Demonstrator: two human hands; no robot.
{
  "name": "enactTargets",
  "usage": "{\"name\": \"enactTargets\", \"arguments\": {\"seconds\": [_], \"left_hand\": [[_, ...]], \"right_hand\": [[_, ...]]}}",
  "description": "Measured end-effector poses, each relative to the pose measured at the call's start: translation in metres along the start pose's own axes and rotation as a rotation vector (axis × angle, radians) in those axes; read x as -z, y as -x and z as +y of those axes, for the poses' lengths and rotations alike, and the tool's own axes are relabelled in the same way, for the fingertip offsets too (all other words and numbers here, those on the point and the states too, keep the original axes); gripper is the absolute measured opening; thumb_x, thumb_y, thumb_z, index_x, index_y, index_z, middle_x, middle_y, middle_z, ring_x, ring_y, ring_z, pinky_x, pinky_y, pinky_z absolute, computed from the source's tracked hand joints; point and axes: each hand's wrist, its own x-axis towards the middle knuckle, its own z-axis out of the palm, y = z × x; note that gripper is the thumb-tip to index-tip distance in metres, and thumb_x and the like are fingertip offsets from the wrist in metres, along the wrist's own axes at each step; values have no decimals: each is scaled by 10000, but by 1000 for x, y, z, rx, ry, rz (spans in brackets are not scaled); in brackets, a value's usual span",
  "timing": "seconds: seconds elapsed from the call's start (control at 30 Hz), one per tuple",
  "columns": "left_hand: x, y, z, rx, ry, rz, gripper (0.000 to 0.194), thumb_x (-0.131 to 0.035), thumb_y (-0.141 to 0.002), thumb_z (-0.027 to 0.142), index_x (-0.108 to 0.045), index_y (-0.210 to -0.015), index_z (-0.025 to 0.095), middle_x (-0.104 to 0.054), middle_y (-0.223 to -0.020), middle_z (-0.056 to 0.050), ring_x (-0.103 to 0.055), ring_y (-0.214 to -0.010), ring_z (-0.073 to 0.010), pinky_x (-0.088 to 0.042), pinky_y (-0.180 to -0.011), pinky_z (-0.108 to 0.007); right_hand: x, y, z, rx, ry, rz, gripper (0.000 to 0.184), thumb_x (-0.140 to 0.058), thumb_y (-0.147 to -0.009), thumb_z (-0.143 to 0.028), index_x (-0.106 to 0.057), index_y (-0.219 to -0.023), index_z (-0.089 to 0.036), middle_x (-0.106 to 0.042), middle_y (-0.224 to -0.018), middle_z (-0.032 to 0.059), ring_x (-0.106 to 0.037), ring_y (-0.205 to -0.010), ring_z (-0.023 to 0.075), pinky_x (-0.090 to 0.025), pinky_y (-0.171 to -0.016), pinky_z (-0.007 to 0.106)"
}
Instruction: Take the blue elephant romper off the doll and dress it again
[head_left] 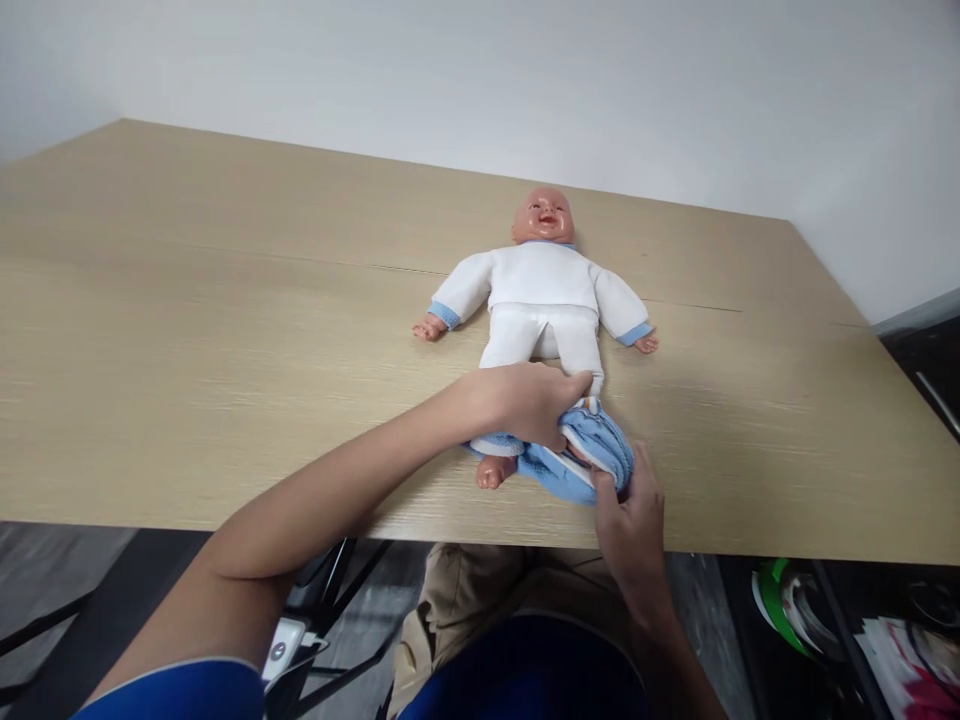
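- A soft blue fleecy garment with white trim (pixel 611 440) is bunching between both grips, at the lower legs of a white-cloth doll with a pinkish plastic head (pixel 544 275); it is probably handling light, floppy and unbreakable, its trimmed edge offering the surest hold.
- The right grip (pixel 634 500) is pinching that edge, forearm slanting up from below.
- The left grip (pixel 525 400) is lying across the legs, its finger closure partly hidden, so I cannot tell.
- Beneath both grips, a pale wood-grain worktop (pixel 300 400) is supporting the doll.
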Motion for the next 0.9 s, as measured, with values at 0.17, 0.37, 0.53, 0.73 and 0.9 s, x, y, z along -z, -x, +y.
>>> {"name": "enactTargets", "arguments": {"seconds": [0.17,0.37,0.53,0.73,0.9], "left_hand": [[-6,-4,-21,-133,160,21,656,-802,-893,388,-536,-1463,201,-768,-1063,-82,-703,-914,-293,-446,-743,-344],[-19,3,-41,-302,528,166,465,-781,-817,329,-526,-1195,237,-699,-1105,-41,-665,-958,-236,-476,-845,-349],[-29,7,-43,-348,648,237,499,-765,-794,292,-513,-1219,221,-662,-1149,-58,-628,-973,-225,-478,-885,-370],[-35,11,-43,-335,679,232,526,-781,-825,303,-487,-1253,219,-647,-1162,-56,-634,-936,-210,-484,-853,-367],[-40,11,-42,-353,701,263,581,-778,-807,262,-474,-1301,225,-650,-1301,-91,-669,-1076,-245,-522,-927,-382]], "right_hand": [[-2,2,7,-171,-292,-75,397,-685,-973,-393,-800,-1317,-232,-864,-1270,136,-802,-1186,383,-647,-1022,525],[-11,8,14,-267,-547,-75,363,-761,-932,-396,-840,-1241,-222,-890,-1225,110,-836,-1121,353,-683,-960,468],[-11,5,23,-284,-629,-134,424,-818,-933,-436,-813,-1298,-220,-881,-1296,120,-834,-1201,360,-672,-1044,494],[0,-4,22,-275,-531,-166,433,-907,-862,-419,-806,-1237,-229,-899,-1182,104,-857,-1055,332,-707,-936,452],[8,-11,21,-209,-504,-224,403,-897,-857,-411,-778,-1207,-248,-890,-1121,91,-852,-1004,329,-712,-926,468]]}}
